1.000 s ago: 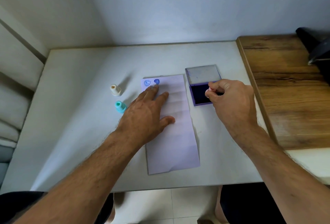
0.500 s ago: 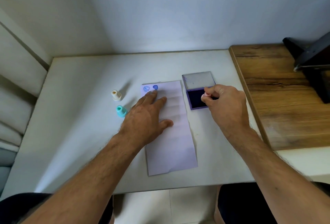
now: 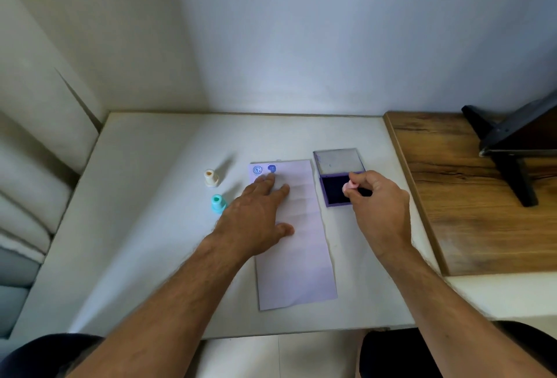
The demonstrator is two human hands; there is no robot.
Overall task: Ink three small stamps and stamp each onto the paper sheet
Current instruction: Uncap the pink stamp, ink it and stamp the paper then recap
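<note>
My right grip (image 3: 375,202) pinches a pale pink stamp (image 3: 349,187) over the dark navy pad of the purple-framed ink pad (image 3: 334,193). The pale lilac paper sheet (image 3: 297,245) bears two blue prints. A cream stamp (image 3: 211,178) and a turquoise stamp (image 3: 218,203) stand on the white worktop (image 3: 144,226).

the pink stamp (image 3: 349,186) is mostly hidden in the right hand (image 3: 378,201), its face unseen. two blue marks (image 3: 264,169) are too small to read. the black stand (image 3: 512,148) is cut off at right.
</note>
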